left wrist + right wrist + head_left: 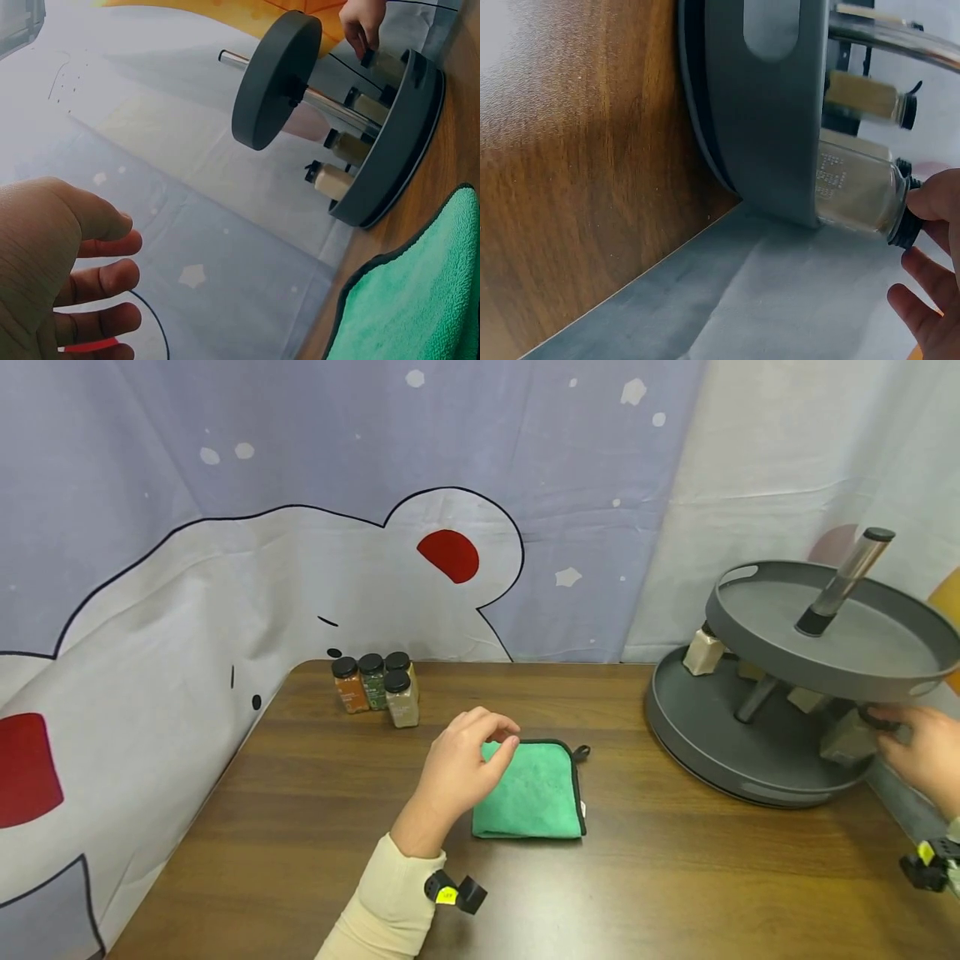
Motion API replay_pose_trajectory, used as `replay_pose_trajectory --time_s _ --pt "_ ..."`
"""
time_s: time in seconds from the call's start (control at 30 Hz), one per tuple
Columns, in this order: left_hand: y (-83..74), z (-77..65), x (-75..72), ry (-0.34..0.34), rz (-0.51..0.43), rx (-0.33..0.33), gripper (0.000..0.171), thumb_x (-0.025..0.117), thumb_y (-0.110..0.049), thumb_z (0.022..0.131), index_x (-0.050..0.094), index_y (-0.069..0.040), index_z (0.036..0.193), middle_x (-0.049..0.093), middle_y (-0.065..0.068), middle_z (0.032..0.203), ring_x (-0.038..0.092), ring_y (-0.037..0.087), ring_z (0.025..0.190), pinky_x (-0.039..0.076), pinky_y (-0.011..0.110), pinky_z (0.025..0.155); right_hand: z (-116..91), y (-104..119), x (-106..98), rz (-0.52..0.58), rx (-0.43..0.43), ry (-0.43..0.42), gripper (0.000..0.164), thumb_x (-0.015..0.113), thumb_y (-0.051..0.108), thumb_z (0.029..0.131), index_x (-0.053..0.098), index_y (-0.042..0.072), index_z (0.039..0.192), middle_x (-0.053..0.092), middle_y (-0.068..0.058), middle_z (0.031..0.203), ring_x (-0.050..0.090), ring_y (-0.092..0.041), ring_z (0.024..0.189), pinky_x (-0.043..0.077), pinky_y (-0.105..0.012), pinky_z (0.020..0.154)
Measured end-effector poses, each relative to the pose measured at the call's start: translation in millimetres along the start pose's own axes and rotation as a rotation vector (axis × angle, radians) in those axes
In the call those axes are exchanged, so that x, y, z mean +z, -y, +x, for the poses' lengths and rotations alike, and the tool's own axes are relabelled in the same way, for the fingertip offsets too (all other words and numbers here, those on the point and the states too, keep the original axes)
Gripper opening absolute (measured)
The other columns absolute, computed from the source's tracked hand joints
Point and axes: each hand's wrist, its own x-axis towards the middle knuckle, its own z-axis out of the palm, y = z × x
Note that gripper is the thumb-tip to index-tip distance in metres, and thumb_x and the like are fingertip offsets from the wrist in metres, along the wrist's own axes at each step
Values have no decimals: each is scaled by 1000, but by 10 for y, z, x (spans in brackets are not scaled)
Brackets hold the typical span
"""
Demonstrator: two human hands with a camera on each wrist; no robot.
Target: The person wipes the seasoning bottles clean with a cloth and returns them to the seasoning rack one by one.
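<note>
Jar [855,191] just inside lower tray's rim [769,142]

On my head feed, the pale-sleeved left forearm [386,902] rises from the bottom edge; my left hand [461,768] hovers near centre, fingers loosely bent. At the right edge, my right hand [926,750] pinches, thumb engaged, two fingers free.

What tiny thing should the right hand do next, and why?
I'd guess the right hand should gently let go of the black cap, because the jar has its bottom behind the rim of the lower tray and seems to stand there beside other jars.
</note>
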Motion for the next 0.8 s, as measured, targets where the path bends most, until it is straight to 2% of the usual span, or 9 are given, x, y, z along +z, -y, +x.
replay_pose_trajectory --time_s 0.2,0.3,0.37,0.47,0.5,0.53,0.63,0.7,0.8 --pt "12 -11 -9 3 -2 -12 9 70 -18 95 74 -16 103 66 -6 95 62 14 92 52 35 76 47 16 45 -1 81 26 26 61 -8 81 58 -20 104 53 -44 109 50 -61 101 38 -68 86" --pt "16 -11 -9 5 -4 -10 10 70 -19 95 74 -16 104 66 -6 95 62 14 93 52 35 76 77 10 68 32 133 6 26 63 -5 83 59 -21 103 56 -44 107 53 -58 97 43 -59 77" --pt "15 -8 -9 9 -3 -6 10 69 -19 96 74 -16 104 66 -5 96 62 14 93 52 34 76 113 -1 71 60 172 9 24 64 -5 84 60 -21 101 59 -43 101 59 -47 80 47 -45 65" --pt "12 -6 -11 13 0 -1 9 69 -19 96 74 -17 104 66 -5 95 62 14 92 52 34 76 174 -12 54 79 219 35 23 65 -2 85 61 -21 98 62 -41 92 55 -21 57 41 -30 49" --pt "11 -4 -13 11 -1 1 9 69 -18 96 74 -16 103 66 -5 95 62 14 92 52 34 76 192 -15 47 77 224 44 22 65 -1 84 61 -20 95 63 -40 88 50 -11 53 36 -24 45" --pt "8 -2 -15 10 -1 3 9 69 -18 96 74 -16 103 66 -5 95 62 14 92 52 34 76 206 -17 41 84 231 55 22 66 -1 85 61 -20 94 63 -39 85 45 -3 52 36 -23 42" --pt "5 4 -17 8 2 6 9 69 -18 95 74 -16 103 66 -5 95 62 14 91 52 34 76 224 -11 43 100 224 39 18 67 -2 84 62 -18 91 64 -38 82 38 8 53 35 -21 42" --pt "3 8 -17 11 2 7 9 69 -18 96 74 -16 103 66 -5 95 62 14 92 52 34 76 226 -6 48 109 222 20 17 68 -4 84 61 -19 91 63 -39 83 38 7 53 34 -20 42" --pt "5 12 -15 17 5 5 10 69 -19 96 74 -16 103 66 -5 95 62 14 91 52 34 75 228 12 55 95 217 -13 21 68 -5 83 58 -20 94 60 -42 87 51 -14 53 33 -23 45"
